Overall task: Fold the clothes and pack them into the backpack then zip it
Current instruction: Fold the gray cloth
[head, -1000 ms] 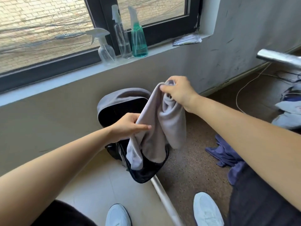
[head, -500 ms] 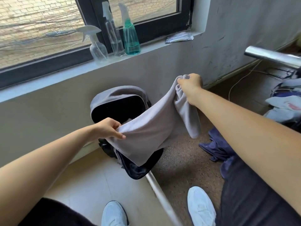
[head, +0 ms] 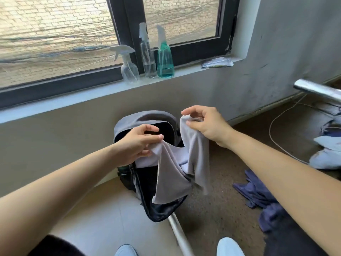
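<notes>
Left hand [head: 137, 143] and right hand [head: 206, 126] are closer together than half a second ago, and the cloth has gone slack. Each hand pinches one end of the plain light grey garment [head: 171, 178]. It sags in two folds over the open grey-black backpack [head: 144, 117] on the floor below the window sill. Blue clothes [head: 258, 193] lie to the right.
</notes>
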A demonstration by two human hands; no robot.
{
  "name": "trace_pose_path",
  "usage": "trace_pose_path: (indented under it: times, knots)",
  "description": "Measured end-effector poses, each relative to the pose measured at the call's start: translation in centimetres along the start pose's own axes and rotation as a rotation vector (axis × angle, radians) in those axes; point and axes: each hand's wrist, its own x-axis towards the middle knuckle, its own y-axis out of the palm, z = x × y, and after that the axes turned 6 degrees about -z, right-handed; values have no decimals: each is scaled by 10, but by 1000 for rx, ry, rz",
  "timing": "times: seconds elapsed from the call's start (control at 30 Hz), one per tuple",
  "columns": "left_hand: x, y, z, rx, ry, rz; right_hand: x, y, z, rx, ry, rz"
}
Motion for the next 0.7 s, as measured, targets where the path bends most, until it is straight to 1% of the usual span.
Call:
trace_pose_path:
  times: [0.17,0.27,0.33,0.5,0.7]
  knots:
    - [-9,5,-7,-101,0,95,-9,7,8,70,60,138]
    - [-10,-1,-1,-124,17,189,-12,10,8,96,79,170]
    - [-11,-4,2,-117,62,216,-13,11,6,113,85,173]
    - [-11,-7,9,9,241,145,-15,15,6,156,108,181]
    - [-14,-6,9,138,358,94,-17,25,6,126,117,144]
